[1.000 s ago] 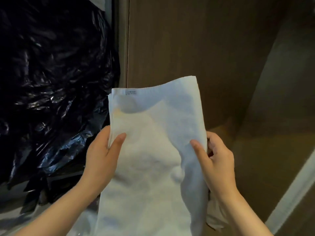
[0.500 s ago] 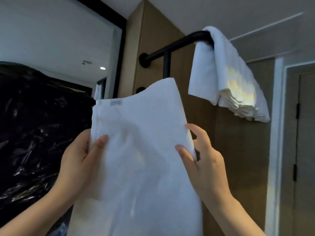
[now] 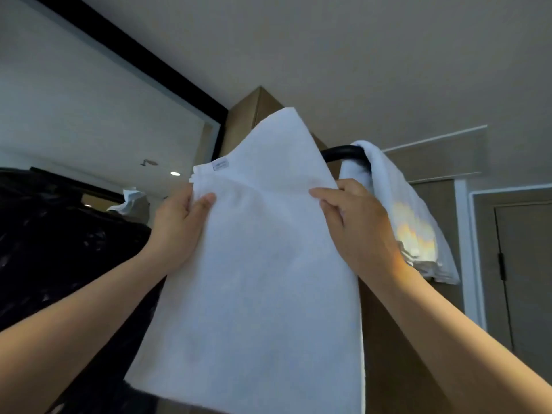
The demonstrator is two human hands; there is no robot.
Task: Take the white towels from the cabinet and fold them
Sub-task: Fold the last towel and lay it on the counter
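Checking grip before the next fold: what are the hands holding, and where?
Both hold the folded towel: left hand pinches its left edge, right hand its right edge, both near the top.

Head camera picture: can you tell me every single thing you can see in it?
held towel: one, white, held up in the middle
tag: one, pale, near the held towel's top left corner
hanging towels: a pile, count unclear, white, draped over the rail at right
rail: one, black, partly behind the held towel
cabinet: one, brown wood, behind the towels
plastic sheet: one, shiny black, left
door: one, grey-brown, far right
left hand: one, grip on the held towel's left edge
right hand: one, grip on its right edge
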